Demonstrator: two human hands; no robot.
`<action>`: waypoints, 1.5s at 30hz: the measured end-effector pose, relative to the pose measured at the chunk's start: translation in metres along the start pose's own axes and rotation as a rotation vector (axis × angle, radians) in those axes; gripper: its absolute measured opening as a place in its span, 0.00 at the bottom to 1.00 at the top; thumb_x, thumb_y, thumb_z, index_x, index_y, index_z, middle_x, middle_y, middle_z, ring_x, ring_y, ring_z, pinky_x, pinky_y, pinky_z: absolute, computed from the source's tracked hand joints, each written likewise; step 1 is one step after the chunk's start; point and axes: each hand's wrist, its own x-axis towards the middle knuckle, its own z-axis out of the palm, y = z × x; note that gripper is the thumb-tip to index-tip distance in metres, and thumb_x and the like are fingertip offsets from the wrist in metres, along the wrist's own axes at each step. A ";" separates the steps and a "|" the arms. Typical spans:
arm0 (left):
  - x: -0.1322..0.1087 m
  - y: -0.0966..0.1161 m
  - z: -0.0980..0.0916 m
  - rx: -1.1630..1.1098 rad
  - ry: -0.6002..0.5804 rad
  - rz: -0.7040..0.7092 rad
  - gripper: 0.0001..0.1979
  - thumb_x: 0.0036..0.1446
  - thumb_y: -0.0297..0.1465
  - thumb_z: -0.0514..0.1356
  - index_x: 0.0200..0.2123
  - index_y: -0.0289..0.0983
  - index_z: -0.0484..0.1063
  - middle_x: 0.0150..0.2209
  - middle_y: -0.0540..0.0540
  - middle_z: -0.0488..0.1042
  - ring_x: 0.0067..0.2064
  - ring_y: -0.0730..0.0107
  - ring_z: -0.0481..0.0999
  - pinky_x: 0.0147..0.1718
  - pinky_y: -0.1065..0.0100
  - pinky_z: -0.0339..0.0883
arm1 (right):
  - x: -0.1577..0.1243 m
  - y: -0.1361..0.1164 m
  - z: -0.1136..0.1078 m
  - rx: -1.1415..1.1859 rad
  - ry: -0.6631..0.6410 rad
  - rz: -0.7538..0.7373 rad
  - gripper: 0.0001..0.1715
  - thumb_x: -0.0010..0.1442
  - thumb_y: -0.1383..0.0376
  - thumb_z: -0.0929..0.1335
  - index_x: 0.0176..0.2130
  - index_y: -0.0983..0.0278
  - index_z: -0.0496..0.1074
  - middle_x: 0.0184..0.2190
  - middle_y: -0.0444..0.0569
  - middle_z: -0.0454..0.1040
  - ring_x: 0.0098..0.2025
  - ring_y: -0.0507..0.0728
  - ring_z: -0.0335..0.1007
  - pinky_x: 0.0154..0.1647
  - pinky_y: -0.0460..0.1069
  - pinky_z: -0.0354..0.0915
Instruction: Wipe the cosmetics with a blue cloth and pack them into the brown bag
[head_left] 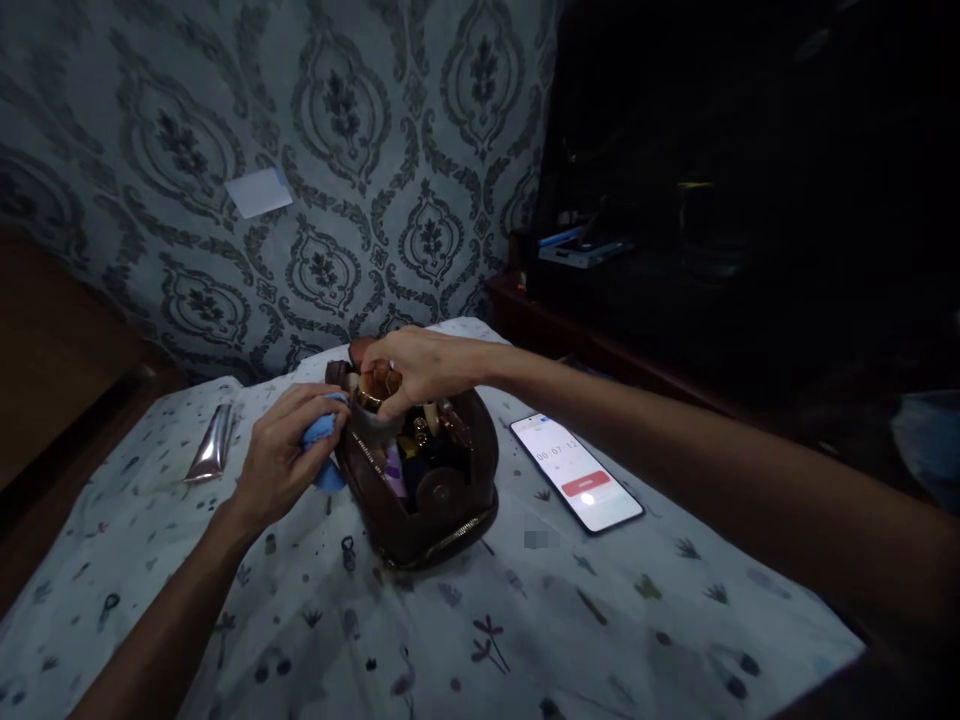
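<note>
A brown zippered bag (439,490) lies open on the patterned cloth, packed with small items, some gold-coloured and one purple and white. My left hand (289,440) is closed around a crumpled blue cloth (321,432), just against the bag's left side. From the right, my right hand (420,365) reaches over the bag's far end. Its thumb and fingers are curled about an amber, gold-rimmed item (381,385) at the opening. My fingers partly hide this item, and its exact kind is unclear.
A phone (581,475) with a running timer lies right of the bag. On the left is a shiny silver tube (211,445). The patterned cloth (300,640) covers the surface up to the papered wall (337,200). A dark ledge (525,315) borders the far right.
</note>
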 end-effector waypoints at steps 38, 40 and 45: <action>-0.013 0.004 0.006 -0.084 -0.049 -0.058 0.14 0.67 0.33 0.55 0.51 0.39 0.77 0.58 0.40 0.76 0.59 0.59 0.75 0.59 0.58 0.69 | -0.006 -0.021 -0.004 -0.344 -0.287 0.101 0.17 0.55 0.67 0.76 0.46 0.65 0.79 0.38 0.48 0.80 0.41 0.57 0.74 0.38 0.48 0.59; -0.013 0.004 0.005 -0.085 -0.054 -0.050 0.14 0.67 0.32 0.55 0.50 0.39 0.77 0.58 0.40 0.76 0.59 0.59 0.75 0.59 0.58 0.69 | -0.009 -0.021 -0.005 -0.317 -0.291 0.078 0.16 0.54 0.70 0.76 0.45 0.66 0.79 0.37 0.47 0.80 0.40 0.56 0.73 0.37 0.47 0.58; -0.012 0.004 0.004 -0.075 -0.063 -0.065 0.14 0.67 0.33 0.55 0.50 0.39 0.77 0.57 0.40 0.76 0.59 0.58 0.75 0.59 0.58 0.69 | -0.007 -0.018 -0.004 -0.339 -0.317 0.045 0.20 0.51 0.72 0.76 0.45 0.66 0.78 0.40 0.47 0.80 0.40 0.55 0.73 0.35 0.47 0.57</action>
